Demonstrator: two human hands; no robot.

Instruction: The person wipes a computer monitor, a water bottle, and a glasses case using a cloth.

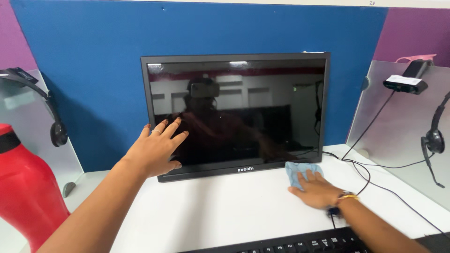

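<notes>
Item one: my left hand (157, 147), fingers spread flat, palm resting against the lower left corner of the monitor (236, 115), overlapping its bezel and dark screen. Item two: the monitor itself, black-framed, switched off, standing upright on the white desk (225, 211) against a blue partition panel (93, 70); its glass reflects a dim room. Item three: my right hand (316, 187), open and laid palm down on a small light-blue cloth (300, 169), pressing it to the desk just below the monitor's lower right corner; a beaded band sits on that wrist. Item four: a black keyboard (309, 243), only its top rows visible at the bottom edge, near my right forearm. Item five: a red bottle (23, 187) with a black band, at the far left of the desk. Item six: a black headset (51, 117) hung on the left frosted divider, and a second headset (436, 140) on the right divider. Item seven: a small black webcam (405, 82) clipped atop the right divider, its cables trailing across the desk.
</notes>
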